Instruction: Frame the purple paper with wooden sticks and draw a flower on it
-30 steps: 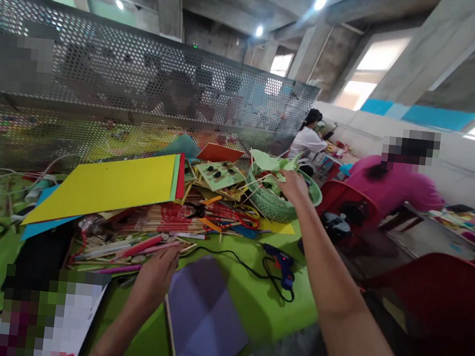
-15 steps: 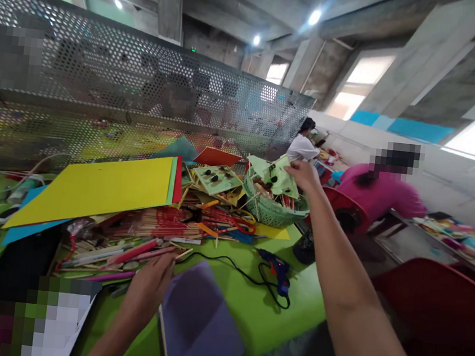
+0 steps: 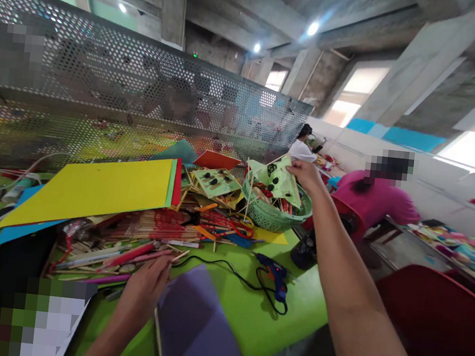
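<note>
Over the green basket (image 3: 269,218), my right hand (image 3: 305,175) is closed in a pinch on the corner of a light green paper piece (image 3: 282,181) with black spots and thin sticks along its edges. Other sticks and paper lie in the basket under it. Down at the front, my left hand (image 3: 148,283) is closed around a thin wooden stick (image 3: 180,256), whose pale end pokes out past the fingers. Beside that hand a creased purple paper (image 3: 200,324) lies on the green table (image 3: 246,298); a stick runs along its left edge.
A glue gun (image 3: 275,274) with a black cord rests right of centre, near a dark container (image 3: 304,252). Yellow sheets (image 3: 92,188), pens and bundled sticks (image 3: 151,227) crowd the left. A perforated screen (image 3: 144,94) stands behind. A co-worker (image 3: 375,192) sits at right.
The light green paper has been raised slightly and turned, showing more of its spotted face above the basket. My left hand keeps hold of the stick, almost in place.
</note>
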Tool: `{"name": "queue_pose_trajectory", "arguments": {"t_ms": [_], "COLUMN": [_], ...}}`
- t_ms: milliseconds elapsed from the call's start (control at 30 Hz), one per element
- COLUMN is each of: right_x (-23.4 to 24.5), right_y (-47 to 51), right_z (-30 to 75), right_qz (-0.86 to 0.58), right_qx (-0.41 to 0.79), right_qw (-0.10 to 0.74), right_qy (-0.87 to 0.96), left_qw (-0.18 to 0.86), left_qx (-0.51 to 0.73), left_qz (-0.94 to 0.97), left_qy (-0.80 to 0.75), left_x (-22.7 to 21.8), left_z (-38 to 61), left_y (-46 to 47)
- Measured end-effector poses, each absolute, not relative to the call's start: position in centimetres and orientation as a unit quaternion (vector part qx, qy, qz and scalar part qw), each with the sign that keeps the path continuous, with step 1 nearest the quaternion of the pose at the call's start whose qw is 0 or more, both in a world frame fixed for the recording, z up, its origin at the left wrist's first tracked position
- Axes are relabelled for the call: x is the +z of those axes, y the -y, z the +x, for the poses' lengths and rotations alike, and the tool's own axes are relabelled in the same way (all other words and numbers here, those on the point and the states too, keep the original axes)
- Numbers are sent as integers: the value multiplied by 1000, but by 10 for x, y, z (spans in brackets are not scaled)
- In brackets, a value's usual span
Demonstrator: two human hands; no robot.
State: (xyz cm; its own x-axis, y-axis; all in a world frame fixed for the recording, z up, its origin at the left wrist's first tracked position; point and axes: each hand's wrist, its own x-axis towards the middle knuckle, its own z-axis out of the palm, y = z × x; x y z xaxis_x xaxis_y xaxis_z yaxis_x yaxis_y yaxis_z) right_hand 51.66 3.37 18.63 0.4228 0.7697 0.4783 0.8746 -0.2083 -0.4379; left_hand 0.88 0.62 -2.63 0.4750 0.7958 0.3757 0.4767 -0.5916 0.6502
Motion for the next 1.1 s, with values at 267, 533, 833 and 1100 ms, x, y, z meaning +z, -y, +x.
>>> {"name": "queue_pose_trajectory", "arguments": {"t_ms": [267, 533, 833, 1100], "right_x": [174, 165, 149, 205], "right_y": [-38, -43, -48, -33], "right_z": [524, 532, 538, 522], "right_qz": [-845, -916, -928, -870], "right_qx": [11, -67, -80, -235], "right_qw": [215, 221, 240, 274], "right_qy": [490, 328, 275, 336], "left_qw": [213, 210, 207, 212], "left_qx": [348, 336, 342, 352], "left_qz": [833, 836, 836, 833], "left_qy": [-374, -379, -376, -372], "left_x": [-26, -18, -21, -25], "left_z": [8, 9, 8, 8], "left_y": [-6, -2, -6, -4]}}
